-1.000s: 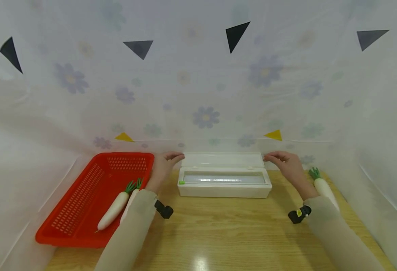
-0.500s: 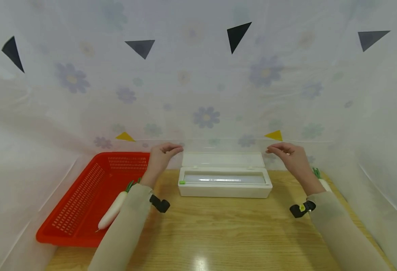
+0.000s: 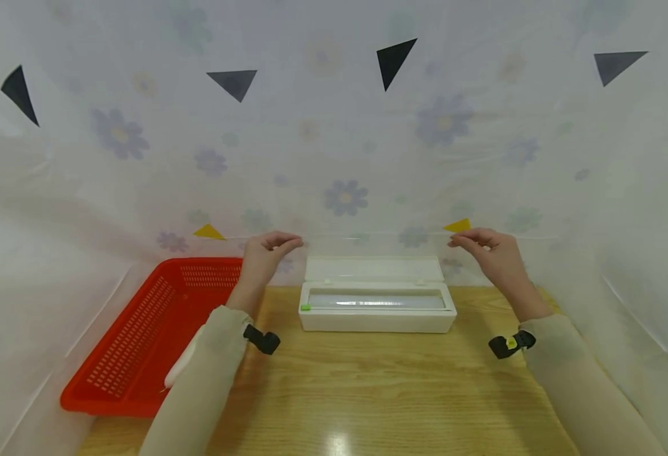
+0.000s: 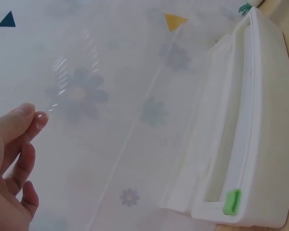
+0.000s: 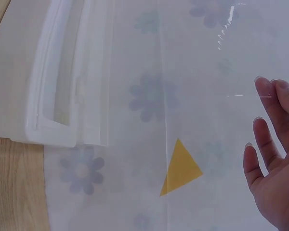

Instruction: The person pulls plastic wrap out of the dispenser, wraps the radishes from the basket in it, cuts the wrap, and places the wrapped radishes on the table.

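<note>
A white cling film dispenser (image 3: 377,322) stands at the back of the table with its lid (image 3: 373,268) raised. The roll lies in its slot, and a green slider (image 4: 232,202) sits at the left end. Above and behind the box, my left hand (image 3: 263,258) pinches one corner of clear cling film (image 4: 62,79) between thumb and forefinger. My right hand (image 3: 497,258) pinches the other side of the film, its remaining fingers loosely bent. The film is nearly invisible, showing mainly as white glints between the hands.
At left is a red perforated basket (image 3: 157,316) holding a white radish (image 3: 183,363), partly covered by my left sleeve. Another radish's green leaves (image 4: 244,8) show beyond the dispenser. Close behind hangs a flowered white curtain (image 3: 334,145) with paper triangles.
Both hands have risen and spread slightly apart, drawing the film upward from the dispenser. My forearms now cover more of the basket's radishes and hide the radish at right in the head view.
</note>
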A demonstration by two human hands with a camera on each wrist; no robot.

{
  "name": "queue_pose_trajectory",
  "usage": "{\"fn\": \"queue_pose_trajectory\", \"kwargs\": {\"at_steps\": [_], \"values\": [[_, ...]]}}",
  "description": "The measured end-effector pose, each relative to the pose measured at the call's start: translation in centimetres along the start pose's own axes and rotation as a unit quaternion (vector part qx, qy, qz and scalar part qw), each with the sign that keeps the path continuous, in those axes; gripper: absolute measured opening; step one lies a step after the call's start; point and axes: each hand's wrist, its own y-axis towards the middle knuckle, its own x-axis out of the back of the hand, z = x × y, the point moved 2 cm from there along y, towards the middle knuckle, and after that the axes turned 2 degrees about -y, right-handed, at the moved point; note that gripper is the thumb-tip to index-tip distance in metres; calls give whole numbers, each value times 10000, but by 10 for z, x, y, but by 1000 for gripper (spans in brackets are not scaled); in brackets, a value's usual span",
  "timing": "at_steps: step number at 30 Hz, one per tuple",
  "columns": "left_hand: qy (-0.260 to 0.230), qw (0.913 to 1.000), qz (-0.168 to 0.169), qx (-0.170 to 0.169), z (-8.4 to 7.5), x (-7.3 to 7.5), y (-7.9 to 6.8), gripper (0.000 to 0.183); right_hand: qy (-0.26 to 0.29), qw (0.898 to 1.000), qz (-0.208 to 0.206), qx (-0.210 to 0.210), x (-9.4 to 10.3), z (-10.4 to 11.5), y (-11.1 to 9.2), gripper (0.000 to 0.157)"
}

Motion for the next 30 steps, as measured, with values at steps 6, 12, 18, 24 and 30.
{"fn": "queue_pose_trajectory", "kwargs": {"at_steps": [6,12,18,24,30], "values": [[-43,9999,32,-133,-9,5,0,31,138,9998,-154,28,6,10,2,32],[-199,9995,49,-224,-16,8,1,30,179,9994,-253,146,12,18,5,28],[-204,9992,77,-340,-23,10,0,30,330,9986,-362,209,16,24,5,30],[-254,9985,46,-491,-28,11,-3,33,444,9976,-480,227,20,29,3,30],[-345,9975,59,-613,-32,11,-10,30,661,9968,-426,154,21,28,1,31]]}}
